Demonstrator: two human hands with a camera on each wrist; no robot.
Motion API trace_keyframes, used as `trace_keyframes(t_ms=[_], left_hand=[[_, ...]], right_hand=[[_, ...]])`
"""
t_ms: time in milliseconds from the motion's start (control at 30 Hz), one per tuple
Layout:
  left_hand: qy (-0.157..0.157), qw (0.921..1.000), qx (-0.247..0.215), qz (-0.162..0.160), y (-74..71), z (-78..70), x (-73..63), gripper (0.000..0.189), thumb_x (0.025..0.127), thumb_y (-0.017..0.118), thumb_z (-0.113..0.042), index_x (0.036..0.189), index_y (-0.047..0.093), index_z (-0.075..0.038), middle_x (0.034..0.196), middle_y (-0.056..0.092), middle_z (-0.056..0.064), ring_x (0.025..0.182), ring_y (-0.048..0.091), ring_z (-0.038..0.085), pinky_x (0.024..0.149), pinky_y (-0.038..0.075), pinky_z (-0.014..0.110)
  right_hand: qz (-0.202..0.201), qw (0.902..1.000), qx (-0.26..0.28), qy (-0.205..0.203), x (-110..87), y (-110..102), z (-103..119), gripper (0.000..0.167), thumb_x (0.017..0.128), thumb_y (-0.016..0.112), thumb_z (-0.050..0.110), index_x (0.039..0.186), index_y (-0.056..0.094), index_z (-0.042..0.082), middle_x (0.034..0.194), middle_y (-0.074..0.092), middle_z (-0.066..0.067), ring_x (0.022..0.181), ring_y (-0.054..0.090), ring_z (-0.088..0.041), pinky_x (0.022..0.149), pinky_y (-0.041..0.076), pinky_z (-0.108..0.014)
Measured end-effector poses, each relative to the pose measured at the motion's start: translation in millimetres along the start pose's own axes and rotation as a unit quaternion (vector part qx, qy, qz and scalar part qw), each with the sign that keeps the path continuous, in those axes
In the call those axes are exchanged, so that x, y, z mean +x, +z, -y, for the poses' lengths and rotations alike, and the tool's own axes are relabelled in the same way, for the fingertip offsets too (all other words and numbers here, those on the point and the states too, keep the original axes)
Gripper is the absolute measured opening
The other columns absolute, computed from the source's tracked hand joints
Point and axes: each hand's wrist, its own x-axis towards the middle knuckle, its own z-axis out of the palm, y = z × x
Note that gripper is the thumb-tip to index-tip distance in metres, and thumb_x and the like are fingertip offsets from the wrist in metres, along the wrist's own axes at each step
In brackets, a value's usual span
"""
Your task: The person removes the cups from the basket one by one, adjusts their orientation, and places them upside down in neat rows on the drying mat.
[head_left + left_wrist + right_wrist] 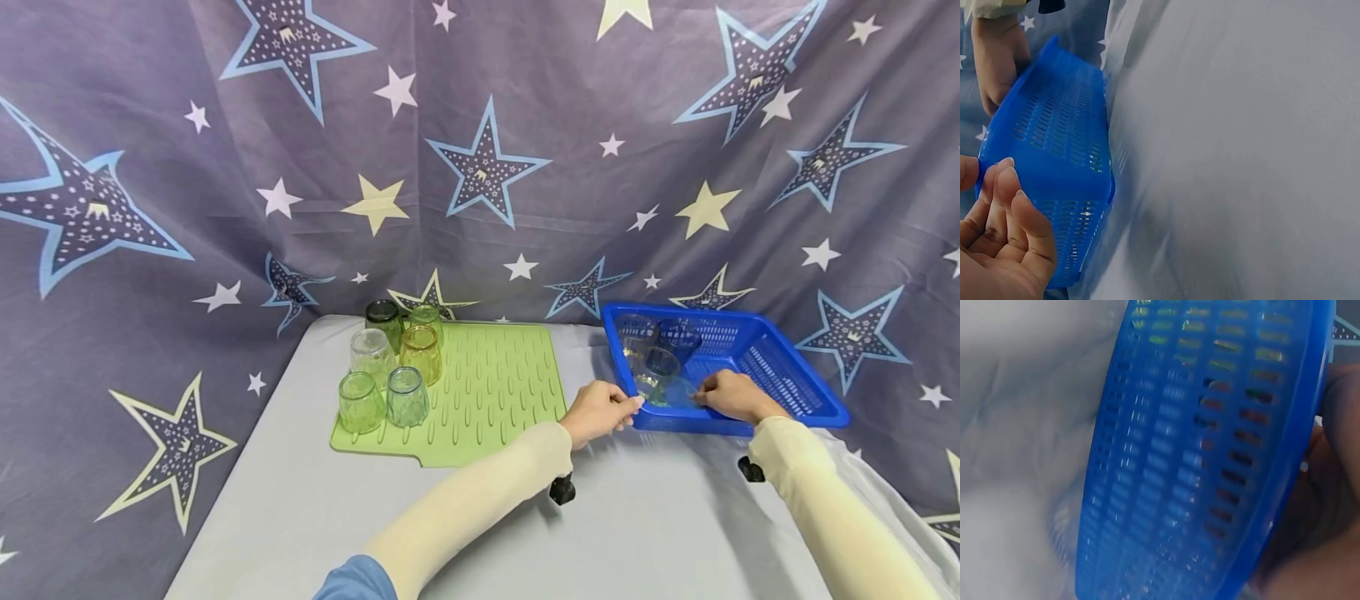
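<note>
At the front left corner of the blue plastic basket (795, 379), my left hand (602, 410) pinches the rim between thumb and fingers, as the left wrist view also shows. My right hand (733, 395) reaches over the front rim into the basket. Its curled fingers grip the edge of a clear glass (678, 392) that lies tilted near the front left. Behind that glass, a few more glasses (639, 329) stand at the basket's left end, one of them dark blue (681, 335). In the right wrist view the basket's slotted wall (1166, 444) hides most of the right hand's fingers.
A light green drying mat (495, 375) lies left of the basket. Several upturned glasses stand on its left part, among them a yellow glass (422, 354), a pale blue glass (407, 397) and a green glass (361, 403). A star-patterned curtain (525, 242) hangs behind the white table (315, 508).
</note>
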Motion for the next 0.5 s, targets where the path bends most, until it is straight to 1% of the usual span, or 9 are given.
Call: trace_keyframes(t_ms=[33, 100, 167, 233, 267, 333, 400, 500], left_hand=[[0.0, 1.0, 0.002, 0.0, 0.1, -0.3, -0.4, 0.026, 0.1, 0.071, -0.033, 0.087, 0.078, -0.012, 0.08, 0.074, 0.008, 0.082, 0.072, 0.035, 0.071, 0.059, 0.046], [0.002, 1.0, 0.006, -0.002, 0.1, -0.8, -1.3, 0.026, 0.1, 0.071, -0.033, 0.087, 0.077, -0.011, 0.078, 0.073, 0.006, 0.08, 0.072, 0.032, 0.071, 0.06, 0.045], [0.003, 1.0, 0.005, -0.005, -0.2, -1.8, -2.3, 0.027, 0.1, 0.071, -0.033, 0.088, 0.078, -0.01, 0.077, 0.073, 0.006, 0.079, 0.072, 0.032, 0.073, 0.06, 0.047], [0.003, 1.0, 0.004, -0.006, -0.3, -2.7, -3.1, 0.028, 0.1, 0.071, -0.033, 0.089, 0.078, -0.008, 0.077, 0.073, 0.006, 0.08, 0.072, 0.034, 0.074, 0.06, 0.049], [0.003, 1.0, 0.005, -0.007, -0.3, -3.2, -3.2, 0.028, 0.1, 0.071, -0.033, 0.09, 0.078, -0.008, 0.077, 0.073, 0.007, 0.081, 0.072, 0.034, 0.073, 0.06, 0.048], [0.0, 0.9999, 0.008, -0.007, -0.3, -4.0, -3.1, 0.029, 0.1, 0.071, -0.033, 0.089, 0.078, -0.008, 0.078, 0.073, 0.007, 0.083, 0.072, 0.036, 0.069, 0.059, 0.044], [-0.001, 0.9999, 0.015, -0.007, -0.4, -4.4, -2.1, 0.028, 0.099, 0.071, -0.033, 0.088, 0.079, -0.008, 0.079, 0.074, 0.008, 0.083, 0.072, 0.035, 0.063, 0.057, 0.036], [-0.004, 0.9994, 0.031, -0.011, -1.3, -4.6, 0.3, 0.028, 0.098, 0.073, -0.034, 0.087, 0.079, -0.01, 0.081, 0.075, 0.009, 0.079, 0.072, 0.03, 0.057, 0.051, 0.028]], right_hand=[[-0.005, 1.0, -0.007, 0.005, -1.7, -1.9, -2.2, 0.021, 0.096, 0.068, 0.018, 0.078, 0.071, 0.007, 0.075, 0.065, 0.0, 0.071, 0.053, -0.02, 0.065, 0.044, -0.037], [-0.014, 0.9996, -0.021, 0.011, -4.8, -5.6, -7.2, 0.019, 0.094, 0.069, 0.018, 0.081, 0.073, 0.004, 0.075, 0.066, -0.002, 0.074, 0.057, -0.024, 0.067, 0.047, -0.04], [-0.023, 0.9992, -0.029, 0.016, -7.7, -8.9, -12.6, 0.02, 0.093, 0.069, 0.018, 0.086, 0.074, 0.0, 0.08, 0.069, -0.009, 0.08, 0.062, -0.033, 0.072, 0.051, -0.048], [-0.032, 0.9986, -0.036, 0.02, -10.1, -11.1, -18.1, 0.023, 0.093, 0.067, 0.017, 0.092, 0.074, -0.004, 0.087, 0.072, -0.018, 0.088, 0.065, -0.044, 0.077, 0.053, -0.056], [-0.038, 0.9983, -0.04, 0.02, -11.4, -11.9, -20.7, 0.024, 0.093, 0.066, 0.016, 0.095, 0.074, -0.007, 0.091, 0.072, -0.022, 0.093, 0.065, -0.049, 0.08, 0.052, -0.06], [-0.049, 0.9974, -0.048, 0.022, -13.9, -13.2, -25.3, 0.029, 0.094, 0.063, 0.015, 0.1, 0.073, -0.011, 0.097, 0.071, -0.029, 0.099, 0.062, -0.057, 0.083, 0.051, -0.064], [-0.058, 0.9967, -0.049, 0.028, -16.5, -14.6, -28.1, 0.031, 0.095, 0.06, 0.015, 0.102, 0.072, -0.013, 0.099, 0.07, -0.032, 0.099, 0.062, -0.058, 0.082, 0.051, -0.065], [-0.073, 0.9956, -0.045, 0.038, -21.3, -17.9, -28.7, 0.033, 0.096, 0.058, 0.015, 0.102, 0.07, -0.015, 0.097, 0.069, -0.031, 0.095, 0.063, -0.054, 0.078, 0.052, -0.063]])
